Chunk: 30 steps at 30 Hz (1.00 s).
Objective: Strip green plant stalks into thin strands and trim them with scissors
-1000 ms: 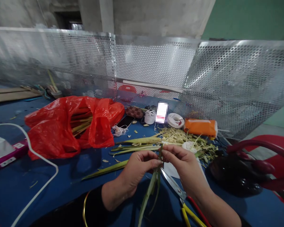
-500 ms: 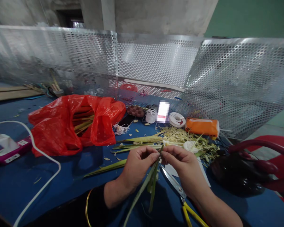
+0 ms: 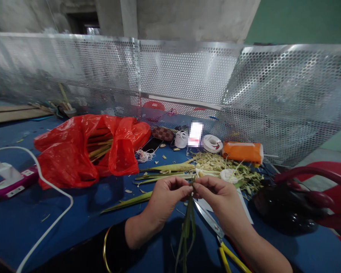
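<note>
My left hand [image 3: 166, 199] and my right hand [image 3: 216, 197] meet at the fingertips over the blue table [image 3: 74, 212], both pinched on the top end of a green leaf strip [image 3: 186, 231] that hangs down toward me. Scissors with yellow handles [image 3: 216, 235] lie on the table just under my right wrist. More long green leaves [image 3: 165, 172] lie flat just beyond my hands. A heap of pale leaf trimmings [image 3: 224, 167] sits behind my right hand.
A red plastic bag [image 3: 82, 151] holding leaf stalks lies at the left. A white cable [image 3: 51, 189] and a pink device [image 3: 11, 182] are far left. A black bag with red handles [image 3: 290, 204] sits at the right. A perforated metal screen [image 3: 187, 79] stands behind an orange packet [image 3: 241, 151], tape and thread.
The hanging end of the leaf strip swung from pointing down-left to hanging nearly straight down. Both hands stayed pinched on its top.
</note>
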Tool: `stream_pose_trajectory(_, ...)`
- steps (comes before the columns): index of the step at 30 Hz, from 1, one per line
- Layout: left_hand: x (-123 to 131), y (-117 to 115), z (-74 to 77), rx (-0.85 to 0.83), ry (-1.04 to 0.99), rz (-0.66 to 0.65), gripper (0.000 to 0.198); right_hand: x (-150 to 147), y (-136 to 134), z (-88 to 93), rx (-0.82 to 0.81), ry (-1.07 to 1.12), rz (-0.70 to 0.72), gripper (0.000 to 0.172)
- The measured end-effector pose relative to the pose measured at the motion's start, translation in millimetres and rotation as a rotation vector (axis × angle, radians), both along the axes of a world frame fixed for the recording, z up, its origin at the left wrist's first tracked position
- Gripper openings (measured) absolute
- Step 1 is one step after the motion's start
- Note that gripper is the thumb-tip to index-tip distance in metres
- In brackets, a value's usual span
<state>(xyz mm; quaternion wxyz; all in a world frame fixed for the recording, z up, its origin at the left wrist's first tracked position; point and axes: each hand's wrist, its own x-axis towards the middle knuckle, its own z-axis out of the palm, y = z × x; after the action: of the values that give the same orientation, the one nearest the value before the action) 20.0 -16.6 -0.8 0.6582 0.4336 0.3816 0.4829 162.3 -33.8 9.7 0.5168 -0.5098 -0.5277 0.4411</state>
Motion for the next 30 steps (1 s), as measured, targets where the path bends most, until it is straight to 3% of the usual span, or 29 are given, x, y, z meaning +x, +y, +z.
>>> stream_pose_trajectory(8,1.5,0.4,-4.7,0.036,0.006,-0.007,0.015,-4.2,2.4,-2.6,-0.039,0.105,-0.004,0.019)
stream_pose_trajectory(12,2.2,1.0,-4.6,0.082,0.039,-0.003,0.016,-4.5,2.7,-6.6,0.017,0.024,-0.008,0.019)
stream_pose_trajectory(17,1.5,1.2,-1.8,-0.006,0.025,-0.013,0.021,-3.6,1.6,-8.0,0.056,-0.059,-0.04,0.015)
stream_pose_trajectory(30,2.1,1.7,-8.1,0.112,0.124,0.053,0.017,-4.6,4.1,-8.7,-0.099,0.187,-0.038,0.016)
